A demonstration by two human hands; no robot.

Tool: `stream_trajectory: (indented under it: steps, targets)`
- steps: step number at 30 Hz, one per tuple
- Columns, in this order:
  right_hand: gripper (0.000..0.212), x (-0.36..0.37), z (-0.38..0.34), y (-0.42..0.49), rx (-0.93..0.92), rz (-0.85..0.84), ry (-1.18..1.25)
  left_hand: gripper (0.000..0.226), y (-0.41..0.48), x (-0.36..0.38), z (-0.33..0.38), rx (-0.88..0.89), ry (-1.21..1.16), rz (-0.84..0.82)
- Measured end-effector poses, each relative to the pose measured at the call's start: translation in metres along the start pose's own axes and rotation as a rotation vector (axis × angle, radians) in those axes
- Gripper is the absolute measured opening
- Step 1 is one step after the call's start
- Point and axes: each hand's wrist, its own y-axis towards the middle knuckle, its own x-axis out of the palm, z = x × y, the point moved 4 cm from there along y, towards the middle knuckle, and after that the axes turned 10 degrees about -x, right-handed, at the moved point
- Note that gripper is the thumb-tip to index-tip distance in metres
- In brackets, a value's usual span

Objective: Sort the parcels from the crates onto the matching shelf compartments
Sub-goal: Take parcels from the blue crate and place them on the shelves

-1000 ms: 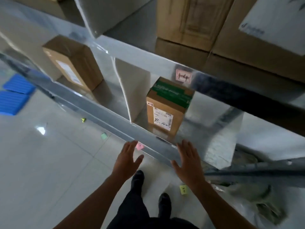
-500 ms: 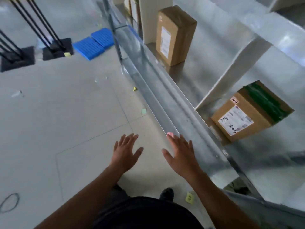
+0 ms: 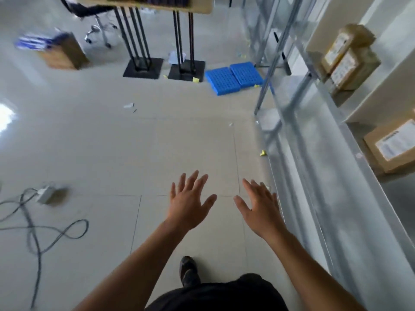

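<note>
My left hand (image 3: 189,202) and my right hand (image 3: 260,207) are both held out over the floor with fingers spread, holding nothing. The metal shelf (image 3: 332,158) runs along my right side. In one compartment lies a brown parcel with a white label (image 3: 393,145). In a farther compartment two brown parcels (image 3: 350,57) stand stacked together. A brown crate-like box with blue items on it (image 3: 64,52) sits on the floor at the far left, blurred.
Two blue plastic pallets (image 3: 233,77) lie on the floor by the shelf end. Black table legs on square bases (image 3: 143,66) stand ahead, with an office chair (image 3: 98,32) behind. A grey cable and power adapter (image 3: 45,194) lie at left. Yellow paper scraps dot the floor.
My view has swung left, away from the shelf and the green-taped parcel, toward the open floor. Both hands have stayed out, open, and come off the shelf edge.
</note>
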Motion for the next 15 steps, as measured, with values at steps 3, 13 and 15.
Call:
stream_trajectory:
  steps: [3, 13, 15]
  targets:
    - [0.069, -0.005, -0.036, 0.047, -0.049, 0.018, -0.002, 0.071, 0.035, -0.036, -0.026, -0.035, -0.028, 0.043]
    - [0.075, -0.024, -0.069, 0.225, -0.156, -0.003, -0.043, 0.071, 0.189, -0.107, -0.042, -0.074, -0.049, 0.101]
    - [0.075, -0.030, -0.071, 0.271, -0.161, -0.005, -0.032, 0.070, 0.227, -0.121, -0.042, -0.083, -0.038, 0.121]
